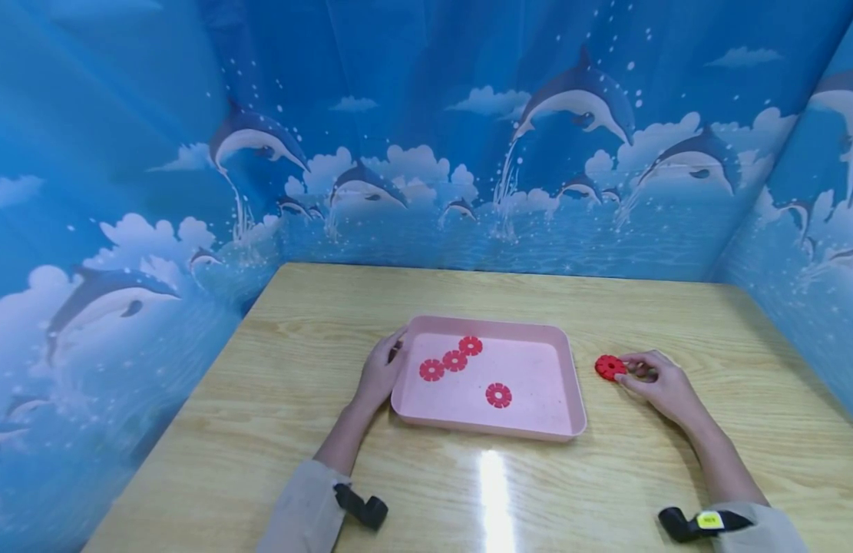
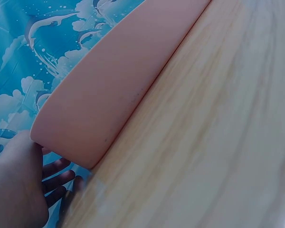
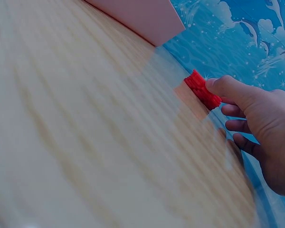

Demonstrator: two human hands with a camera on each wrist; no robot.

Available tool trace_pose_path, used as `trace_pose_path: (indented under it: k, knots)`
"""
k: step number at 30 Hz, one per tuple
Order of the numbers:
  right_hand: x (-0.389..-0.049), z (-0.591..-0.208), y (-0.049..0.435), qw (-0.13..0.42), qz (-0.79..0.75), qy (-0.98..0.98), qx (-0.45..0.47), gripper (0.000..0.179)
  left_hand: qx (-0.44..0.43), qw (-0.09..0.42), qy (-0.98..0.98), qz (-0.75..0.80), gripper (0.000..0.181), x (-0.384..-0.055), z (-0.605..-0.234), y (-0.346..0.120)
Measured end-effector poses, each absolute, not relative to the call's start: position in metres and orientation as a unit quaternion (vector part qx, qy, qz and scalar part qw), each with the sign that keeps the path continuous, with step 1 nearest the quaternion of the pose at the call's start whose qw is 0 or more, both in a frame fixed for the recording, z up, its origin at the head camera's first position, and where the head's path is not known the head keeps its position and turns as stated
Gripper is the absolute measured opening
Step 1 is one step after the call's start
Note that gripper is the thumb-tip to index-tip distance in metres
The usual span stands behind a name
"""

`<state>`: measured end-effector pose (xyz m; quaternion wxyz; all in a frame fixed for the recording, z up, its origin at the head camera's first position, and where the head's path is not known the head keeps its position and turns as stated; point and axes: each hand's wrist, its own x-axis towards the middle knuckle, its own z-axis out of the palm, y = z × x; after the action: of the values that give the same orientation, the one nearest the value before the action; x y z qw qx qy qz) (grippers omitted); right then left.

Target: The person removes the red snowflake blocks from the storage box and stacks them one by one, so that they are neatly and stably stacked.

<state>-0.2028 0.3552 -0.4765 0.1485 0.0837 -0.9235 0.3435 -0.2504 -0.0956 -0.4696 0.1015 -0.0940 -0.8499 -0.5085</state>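
Note:
A shallow pink tray (image 1: 537, 384) lies on the table. Inside it are several red notched plastic discs with centre holes: three form a slanted row at the upper left, and a single disc (image 1: 498, 395) lies nearer the front. My left hand (image 1: 382, 372) grips the tray's left side near the back corner; its thumb goes over the rim and is partly hidden in the left wrist view. Right of the tray, my right hand (image 1: 659, 386) pinches a small stack of red notched discs (image 3: 202, 90) between thumb and fingers, close over the table.
The wood-grain table (image 1: 315, 322) reaches back to a blue dolphin-print curtain (image 1: 412, 138), which also hangs at the left and right. Black wrist devices (image 1: 360, 507) sit on both sleeves. A bright light reflection shows on the table in front of the tray.

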Motion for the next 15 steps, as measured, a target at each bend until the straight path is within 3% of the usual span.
trace_pose_path:
  k: [15]
  knots:
    - [-0.2016,-0.4756,0.3551,0.141,0.344,-0.925,0.077,0.033,-0.099,0.105,-0.853,-0.501,0.039,-0.2505,-0.4701,-0.0960]
